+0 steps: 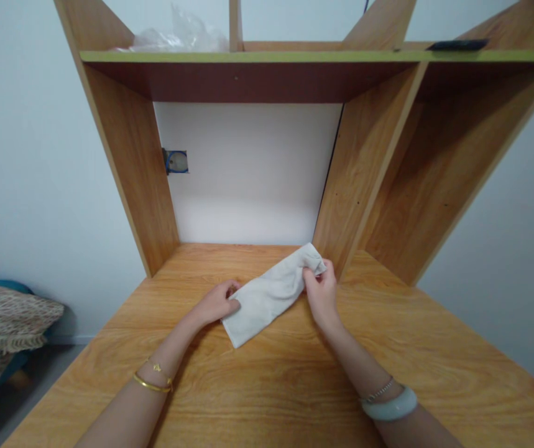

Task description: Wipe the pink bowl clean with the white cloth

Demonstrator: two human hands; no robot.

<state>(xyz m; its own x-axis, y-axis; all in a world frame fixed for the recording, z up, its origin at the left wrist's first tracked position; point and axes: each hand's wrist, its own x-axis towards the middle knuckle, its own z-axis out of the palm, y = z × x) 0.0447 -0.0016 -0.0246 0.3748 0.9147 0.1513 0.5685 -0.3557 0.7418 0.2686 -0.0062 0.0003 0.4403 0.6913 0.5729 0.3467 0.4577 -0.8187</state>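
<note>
A white cloth (pixel 267 297), folded into a long strip, lies slantwise on the wooden desk (pixel 267 386). My left hand (pixel 217 303) rests on the desk with its fingers curled against the cloth's near left edge, pinching it. My right hand (pixel 321 291) grips the cloth's far right end, fingers closed round the fabric and lifting that corner slightly. Gold bracelets circle my left wrist; a pale bangle and a thin chain circle my right wrist.
The desk has a wooden hutch: upright side panels (pixel 140 168), a top shelf (pixel 294 57) and a white back wall with a small blue-framed socket hole (pixel 176 162). Crumpled clear plastic (pixel 178 37) and a dark flat object (pixel 457 45) lie on the shelf. A patterned blanket (pixel 0 323) sits low left.
</note>
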